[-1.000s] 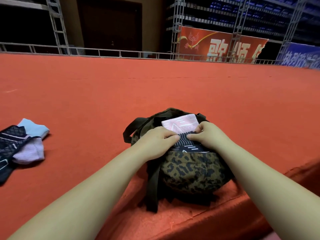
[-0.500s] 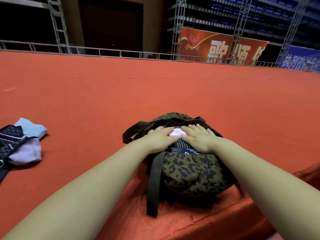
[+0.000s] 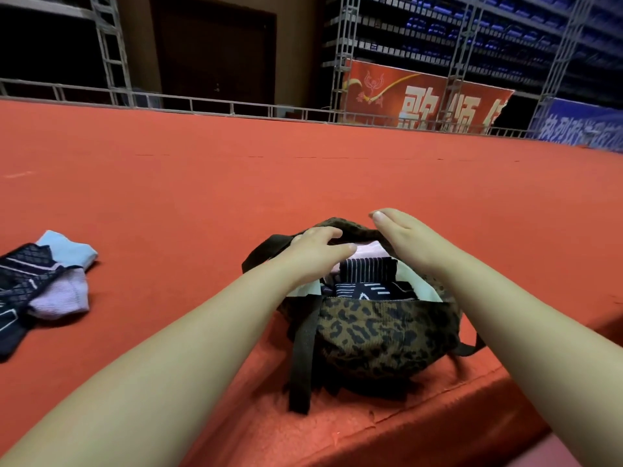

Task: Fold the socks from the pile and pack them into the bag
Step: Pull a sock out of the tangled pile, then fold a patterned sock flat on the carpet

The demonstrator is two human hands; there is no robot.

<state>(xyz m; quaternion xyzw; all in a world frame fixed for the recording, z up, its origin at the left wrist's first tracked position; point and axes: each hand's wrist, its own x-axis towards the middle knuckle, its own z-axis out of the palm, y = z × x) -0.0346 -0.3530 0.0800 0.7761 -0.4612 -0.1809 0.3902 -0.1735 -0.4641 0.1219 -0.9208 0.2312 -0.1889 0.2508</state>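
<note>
Both hands have lifted off the packed socks [image 3: 365, 276] since the earlier frame, and the bag [image 3: 377, 335] gapes wider, showing pink and dark striped socks folded inside it. Over the bag's mouth the left hand [image 3: 315, 252] rests loose-fingered and the right hand [image 3: 401, 230] hovers flat, apart, holding nothing. Well left of the bag, the pile [image 3: 43, 281] lies on the red tabletop [image 3: 303, 183].

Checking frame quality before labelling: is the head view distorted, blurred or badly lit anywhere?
Head view: wide-angle stretch bends the forearms and far railing; the hall behind is dim; the bag and sock pile are evenly lit and fairly sharp, with soft shadows.
</note>
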